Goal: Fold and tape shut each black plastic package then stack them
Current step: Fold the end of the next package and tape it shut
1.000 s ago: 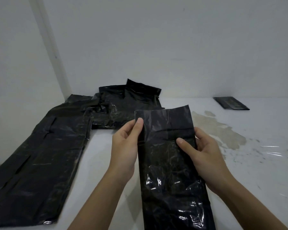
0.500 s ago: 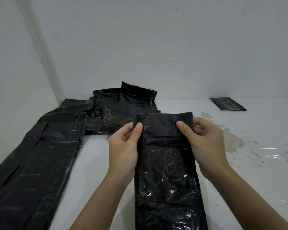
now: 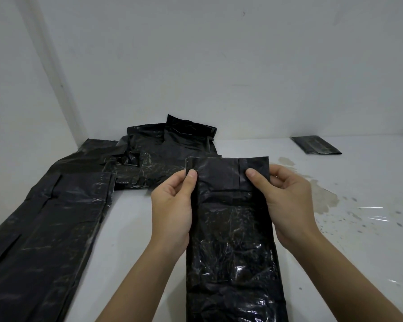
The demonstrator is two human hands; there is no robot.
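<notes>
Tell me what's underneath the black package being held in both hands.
Beside the held package, the white table shows, with a brown stain to its right. Its far end overlaps the black bag pile. Whatever lies directly beneath it is covered.

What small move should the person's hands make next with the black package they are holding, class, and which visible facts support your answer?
Probably fold the top edge down toward the body. The left hand and right hand each pinch an upper corner of the black package, whose top flap still stands unfolded, with no tape visible on it. Creasing it flat would seem the sensible step before any taping.
</notes>
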